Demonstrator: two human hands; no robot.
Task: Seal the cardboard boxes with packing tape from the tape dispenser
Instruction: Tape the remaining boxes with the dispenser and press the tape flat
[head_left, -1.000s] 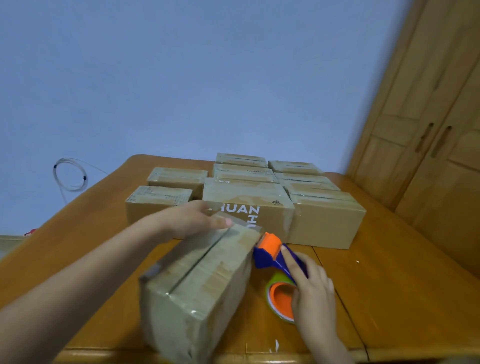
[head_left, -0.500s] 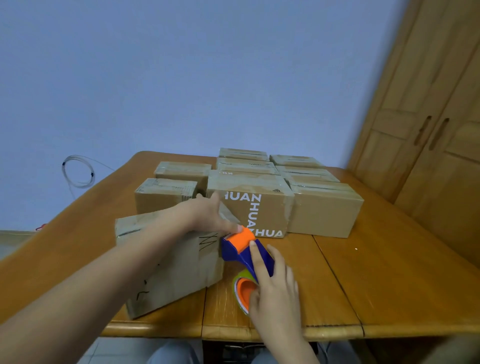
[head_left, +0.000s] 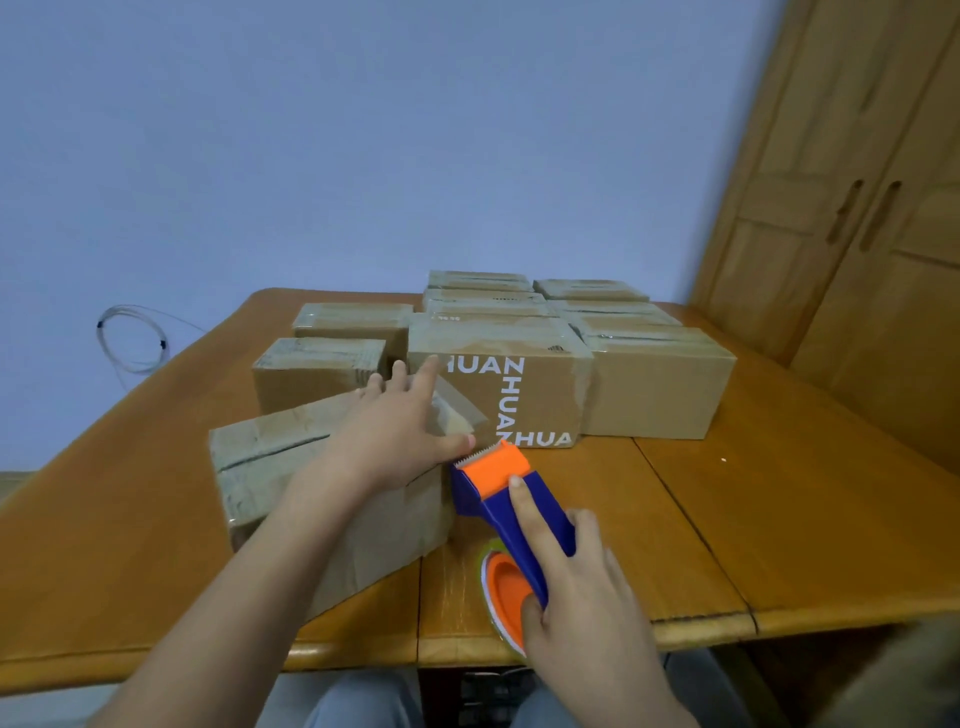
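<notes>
A wooden table (head_left: 779, 519) holds a far cluster of taped cardboard boxes (head_left: 654, 384). Nearer, left of centre, lies the box being sealed (head_left: 291, 467), probably light and stiff, best steadied from its top. The left hand (head_left: 395, 431) rests flat on it, fingers spread and straight, gripping nothing. Just right, the right hand (head_left: 576, 587) wraps the blue-and-orange tape dispenser (head_left: 509, 499) by its handle, index finger stretched along its back, toothed edge near the box's right end.
</notes>
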